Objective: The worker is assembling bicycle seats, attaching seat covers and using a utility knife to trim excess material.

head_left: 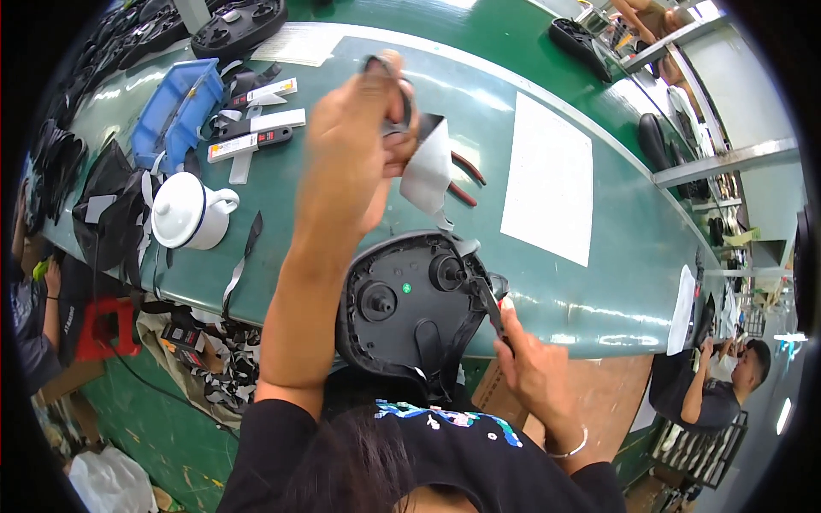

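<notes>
A wide black saddle (409, 329) rests underside up at the table's near edge, against my body. Two round posts stick up from its moulded base. My left hand (355, 128), raised and slightly blurred, has its fingers closed on a strip of grey and black cover material (428, 175). That strip runs down, narrowing, to the saddle's upper right rim. In my right hand (534, 372) is a utility knife (489, 303), its dark blade lying against the saddle's right edge. Where the blade meets the material is hard to make out.
Red-handled pliers (466, 178) and a white sheet (549, 175) lie beyond the saddle. To the left are a lidded white mug (192, 212), a blue bin (177, 111), packaged knives (256, 141) and black scraps (111, 201). A co-worker (718, 385) sits at right.
</notes>
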Tool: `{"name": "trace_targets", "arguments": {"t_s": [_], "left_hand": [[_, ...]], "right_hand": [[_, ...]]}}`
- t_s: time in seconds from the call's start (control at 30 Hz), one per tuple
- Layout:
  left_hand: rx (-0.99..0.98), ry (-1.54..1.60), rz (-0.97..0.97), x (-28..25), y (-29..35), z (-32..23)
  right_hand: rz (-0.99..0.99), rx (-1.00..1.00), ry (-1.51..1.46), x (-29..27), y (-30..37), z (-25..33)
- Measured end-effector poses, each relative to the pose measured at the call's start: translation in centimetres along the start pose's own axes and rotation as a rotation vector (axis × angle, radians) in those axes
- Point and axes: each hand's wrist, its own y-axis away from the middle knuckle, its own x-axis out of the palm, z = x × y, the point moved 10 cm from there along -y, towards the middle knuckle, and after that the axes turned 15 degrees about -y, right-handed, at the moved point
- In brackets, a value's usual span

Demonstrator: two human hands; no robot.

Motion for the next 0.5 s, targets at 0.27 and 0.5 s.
{"name": "trace_targets", "arguments": {"t_s": [0.27, 0.5], "left_hand": [[0.682, -0.272, -1.099, -8.1, 9.4, -8.7], [0.053, -1.542, 0.302, -2.7, 5.7, 5.0]], "right_hand": [[-0.038, 0.546, -1.148, 5.6, 5.2, -0.9], [-0.457, 0.334, -1.153, 2.2, 3.3, -5.9]]}}
